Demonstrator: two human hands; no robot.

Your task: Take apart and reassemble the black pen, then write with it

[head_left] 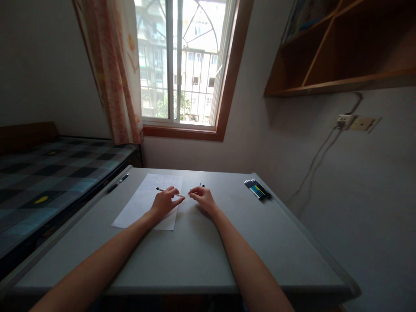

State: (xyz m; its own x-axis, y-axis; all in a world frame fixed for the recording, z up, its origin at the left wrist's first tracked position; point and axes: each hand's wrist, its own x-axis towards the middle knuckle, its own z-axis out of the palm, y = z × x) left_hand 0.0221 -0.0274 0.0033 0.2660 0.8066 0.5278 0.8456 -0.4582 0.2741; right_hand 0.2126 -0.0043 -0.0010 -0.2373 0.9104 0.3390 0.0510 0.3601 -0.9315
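Observation:
My left hand [164, 202] is closed in a pinch around a slim pen [180, 195]. The pen's dark end [159, 189] sticks out to the left above the paper, and its pale end points right. Just right of that end, my right hand [202, 198] has its thumb and fingers pinched together. A thin piece seems to be between them, too small to name. Small dark bits [203, 186] show just behind the right knuckles; whether they are held or lying there, I cannot tell. Under the left hand lies a white sheet of paper [139, 212] with faint writing near its top.
The pale desk [266, 251] carries a dark pen [118, 183] near its left edge and a pack of several dark pens [258, 190] at the right. A checked bed [81, 164] stands left; a wooden shelf [312, 86] and a plugged-in cable [313, 162] are on the right wall.

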